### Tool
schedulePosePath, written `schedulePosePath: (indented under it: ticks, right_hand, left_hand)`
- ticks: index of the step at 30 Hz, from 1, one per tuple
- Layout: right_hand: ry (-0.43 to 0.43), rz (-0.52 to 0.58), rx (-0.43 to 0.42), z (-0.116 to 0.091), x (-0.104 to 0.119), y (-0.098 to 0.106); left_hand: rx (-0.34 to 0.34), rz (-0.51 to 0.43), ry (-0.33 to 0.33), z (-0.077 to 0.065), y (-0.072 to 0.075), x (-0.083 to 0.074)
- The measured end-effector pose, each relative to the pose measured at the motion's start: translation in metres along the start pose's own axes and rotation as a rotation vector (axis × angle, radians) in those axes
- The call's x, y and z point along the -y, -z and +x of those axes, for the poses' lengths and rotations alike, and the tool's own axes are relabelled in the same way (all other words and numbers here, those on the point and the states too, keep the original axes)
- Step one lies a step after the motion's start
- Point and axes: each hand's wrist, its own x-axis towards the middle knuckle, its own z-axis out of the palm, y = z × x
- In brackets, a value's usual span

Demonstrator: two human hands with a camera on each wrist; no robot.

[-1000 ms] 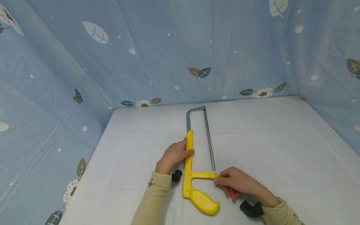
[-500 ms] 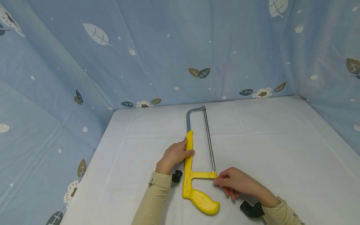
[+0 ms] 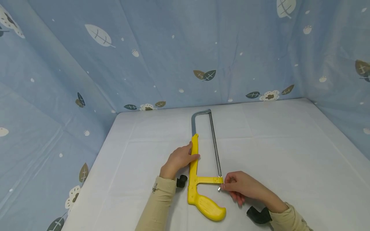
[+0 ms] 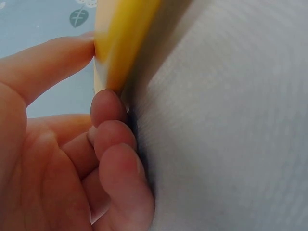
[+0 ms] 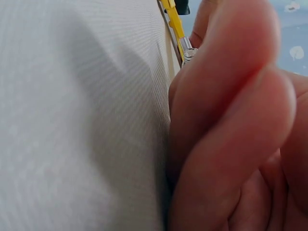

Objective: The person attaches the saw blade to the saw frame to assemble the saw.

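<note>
A hacksaw (image 3: 206, 207) with a yellow handle and a grey front bow lies flat on the white-covered table, its blade (image 3: 215, 144) on the right side. My left hand (image 3: 178, 159) grips the yellow part of the frame, thumb on one side and fingers on the other; the left wrist view shows the yellow frame (image 4: 129, 43) between them. At the near end of the blade, my right hand (image 3: 242, 186) pinches the small metal wing nut (image 3: 219, 189) between thumb and index finger. Most of that nut is hidden behind the fingertips; its shiny metal (image 5: 188, 48) peeks out in the right wrist view.
Black wrist-camera mounts (image 3: 258, 215) sit by both wrists, close to the tabletop. White cloth (image 3: 274, 138) covers the table, and a blue leaf-patterned curtain (image 3: 173, 57) hangs along its back and sides.
The wing nut has turned a little in my right fingers, its visible wing now pointing down and left. My left hand and the hacksaw have stayed in place.
</note>
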Motion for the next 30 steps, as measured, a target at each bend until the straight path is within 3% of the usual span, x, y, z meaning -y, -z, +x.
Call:
schedulePosePath:
  ticks: [30]
  right_hand:
    - [-0.048, -0.024, 0.006, -0.0012, 0.0053, -0.0041]
  left_hand:
    - [0.007, 0.016, -0.003, -0.0017, 0.0013, -0.0019]
